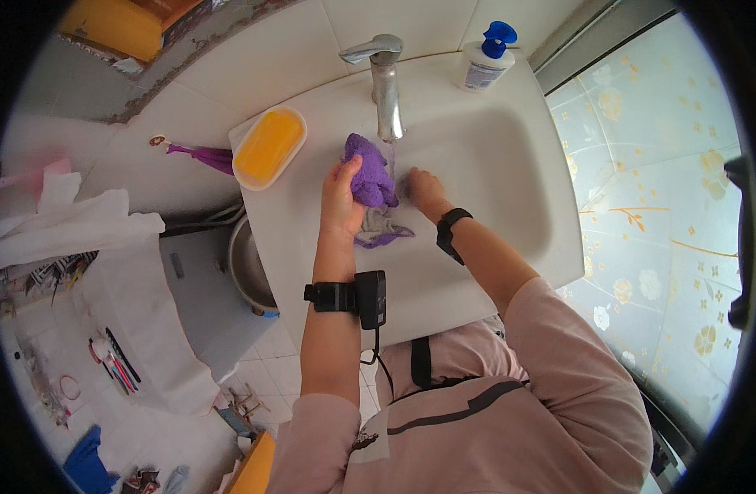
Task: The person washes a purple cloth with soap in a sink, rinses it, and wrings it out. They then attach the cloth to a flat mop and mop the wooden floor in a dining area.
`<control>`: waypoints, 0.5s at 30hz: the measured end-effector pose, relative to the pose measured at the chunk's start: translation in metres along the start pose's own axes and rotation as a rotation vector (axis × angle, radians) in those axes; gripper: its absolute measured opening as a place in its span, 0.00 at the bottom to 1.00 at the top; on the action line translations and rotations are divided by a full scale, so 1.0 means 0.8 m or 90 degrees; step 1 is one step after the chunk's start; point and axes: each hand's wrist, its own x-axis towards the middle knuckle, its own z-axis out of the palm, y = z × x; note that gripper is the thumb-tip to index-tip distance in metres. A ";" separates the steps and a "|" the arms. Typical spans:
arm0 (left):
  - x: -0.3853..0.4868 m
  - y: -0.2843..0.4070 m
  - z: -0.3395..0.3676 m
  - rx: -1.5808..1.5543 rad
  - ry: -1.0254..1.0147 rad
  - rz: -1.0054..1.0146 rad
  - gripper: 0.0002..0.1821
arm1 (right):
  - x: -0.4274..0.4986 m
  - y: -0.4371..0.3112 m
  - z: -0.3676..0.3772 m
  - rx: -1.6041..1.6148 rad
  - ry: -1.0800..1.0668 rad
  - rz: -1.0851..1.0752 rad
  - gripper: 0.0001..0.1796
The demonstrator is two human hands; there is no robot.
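My left hand [341, 194] grips a bunched purple cloth [370, 173] just left of the water that runs from the chrome faucet [387, 92]. Below it, grey fabric with a purple edge [381, 227] lies against the white sink [440, 284]; whether it belongs to the same cloth I cannot tell. On the other side of the stream, my right hand [426, 188] is low in the basin with its fingers curled. Its fingertips face away from me, so anything in them is hidden.
A yellow soap box [270, 148] sits on the sink's left corner. At the back right stands a white pump bottle [486, 65] with a blue top. A metal pot [251, 265] is left of the sink, and a flowered panel [650, 204] borders the right.
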 end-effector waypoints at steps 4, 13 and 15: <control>-0.001 -0.005 0.000 0.004 0.016 -0.003 0.12 | 0.011 0.011 -0.040 0.104 -0.169 -0.100 0.16; 0.014 -0.025 -0.002 -0.063 -0.011 -0.006 0.10 | -0.014 -0.026 -0.110 0.487 0.033 -0.309 0.22; 0.015 -0.027 -0.001 -0.119 0.034 0.031 0.12 | -0.017 -0.037 -0.114 0.308 -0.006 -0.294 0.24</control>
